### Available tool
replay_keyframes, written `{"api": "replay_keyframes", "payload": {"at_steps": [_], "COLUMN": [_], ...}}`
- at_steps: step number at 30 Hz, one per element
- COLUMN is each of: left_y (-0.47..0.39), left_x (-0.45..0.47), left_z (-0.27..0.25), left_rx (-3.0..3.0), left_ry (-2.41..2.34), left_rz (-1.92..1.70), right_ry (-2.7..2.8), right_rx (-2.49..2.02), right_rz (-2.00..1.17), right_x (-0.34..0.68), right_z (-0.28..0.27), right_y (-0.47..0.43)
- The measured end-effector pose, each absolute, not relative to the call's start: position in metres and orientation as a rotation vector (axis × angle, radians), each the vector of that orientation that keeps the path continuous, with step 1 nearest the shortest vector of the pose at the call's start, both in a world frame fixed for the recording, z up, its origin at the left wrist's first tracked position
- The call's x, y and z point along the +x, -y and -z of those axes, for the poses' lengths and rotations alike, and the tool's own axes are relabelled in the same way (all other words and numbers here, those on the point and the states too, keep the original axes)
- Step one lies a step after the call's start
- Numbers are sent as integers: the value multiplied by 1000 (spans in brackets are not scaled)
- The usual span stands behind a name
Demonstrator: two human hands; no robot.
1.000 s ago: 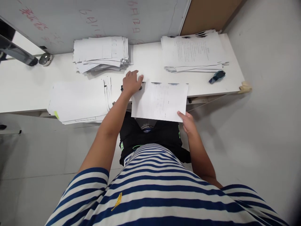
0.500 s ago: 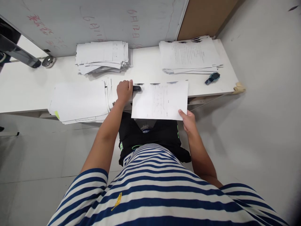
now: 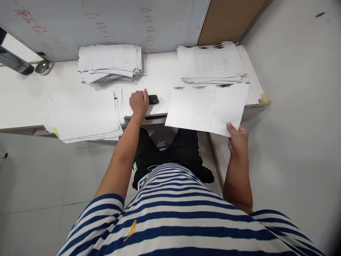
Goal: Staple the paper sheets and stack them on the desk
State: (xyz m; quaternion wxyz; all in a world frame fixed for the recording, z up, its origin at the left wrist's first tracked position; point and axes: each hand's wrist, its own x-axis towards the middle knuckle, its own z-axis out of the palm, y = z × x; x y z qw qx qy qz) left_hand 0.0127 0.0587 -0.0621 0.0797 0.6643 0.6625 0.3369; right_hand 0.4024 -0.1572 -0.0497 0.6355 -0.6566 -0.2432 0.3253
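Observation:
My left hand (image 3: 139, 102) is closed around a black stapler (image 3: 153, 99) on the white desk, near its front edge; only the stapler's end shows past my fingers. In my right hand (image 3: 237, 137) I grip the lower right corner of a printed paper sheet (image 3: 206, 110), thumb on top. The sheet is tilted, hangs partly past the desk edge and lies apart from the stapler. Its far edge bears dark smudges and comes close to the printed paper stack (image 3: 210, 62) behind it. Whether more than one sheet is held I cannot tell.
To the left lies a paper stack (image 3: 85, 115) with a yellow-green tab, overhanging the desk (image 3: 157, 78). Another uneven paper pile (image 3: 109, 60) stands by the whiteboard (image 3: 117, 25). A rounded object (image 3: 43, 67) and a dark bottle-like object (image 3: 17, 60) are at the far left.
My right hand has moved right with the paper, drawing it away from the stapler and tilting it. The paper now hides the small dark object on the desk. My left hand stays on the stapler.

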Motion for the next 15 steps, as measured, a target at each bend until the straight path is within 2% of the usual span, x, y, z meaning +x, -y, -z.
{"api": "replay_keyframes", "payload": {"at_steps": [9, 15], "left_y": [-60, -61], "left_x": [12, 13], "left_z": [67, 68], "left_rx": [2065, 2100], "left_ry": [-2055, -2078], "left_rz": [-1002, -1014], "right_ry": [568, 720], "right_rx": [-1462, -1553], "right_rz": [-800, -844], "right_x": [409, 457], "right_z": [69, 39], "right_y": [136, 28]}}
